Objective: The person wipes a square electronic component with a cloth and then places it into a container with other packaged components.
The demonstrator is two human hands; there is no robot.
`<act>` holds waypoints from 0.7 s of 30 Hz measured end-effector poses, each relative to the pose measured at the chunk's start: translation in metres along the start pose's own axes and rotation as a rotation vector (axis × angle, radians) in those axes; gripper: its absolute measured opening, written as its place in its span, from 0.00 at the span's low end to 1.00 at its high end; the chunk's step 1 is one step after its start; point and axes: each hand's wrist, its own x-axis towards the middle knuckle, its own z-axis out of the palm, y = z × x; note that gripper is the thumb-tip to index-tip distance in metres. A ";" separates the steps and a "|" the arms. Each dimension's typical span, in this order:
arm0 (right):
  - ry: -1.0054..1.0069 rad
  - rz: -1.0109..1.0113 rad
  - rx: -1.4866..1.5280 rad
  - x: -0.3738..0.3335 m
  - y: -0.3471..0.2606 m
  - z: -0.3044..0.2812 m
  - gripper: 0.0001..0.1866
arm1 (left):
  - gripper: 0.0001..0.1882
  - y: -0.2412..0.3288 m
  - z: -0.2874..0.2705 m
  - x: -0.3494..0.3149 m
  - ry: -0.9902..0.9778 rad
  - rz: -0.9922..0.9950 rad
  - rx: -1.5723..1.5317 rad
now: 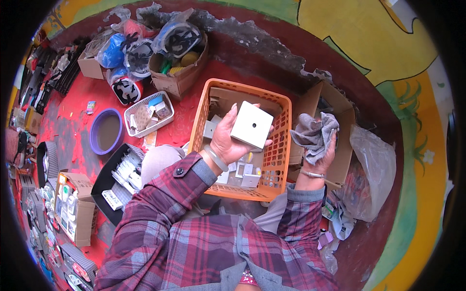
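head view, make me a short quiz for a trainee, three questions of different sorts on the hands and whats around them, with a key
1. Multiple choice: what does the left hand hold?
a) a wooden spoon
b) a white block with a dark round spot on its face
c) a pair of scissors

2. True or false: the right hand holds a grey cloth.

3. Fill in the colour: the round basin to the left of the orange basket is ______.

Key: 1. b; 2. true; 3. purple
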 end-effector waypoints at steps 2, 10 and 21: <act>0.025 -0.017 0.048 -0.009 0.003 0.014 0.18 | 0.29 -0.002 -0.004 0.000 0.002 -0.016 0.004; -0.127 -0.016 -0.186 -0.028 0.044 0.055 0.20 | 0.28 -0.017 -0.011 0.005 -0.005 -0.014 -0.031; -0.547 -0.529 -1.269 -0.044 0.080 0.048 0.23 | 0.28 -0.013 -0.016 0.006 -0.070 0.071 0.136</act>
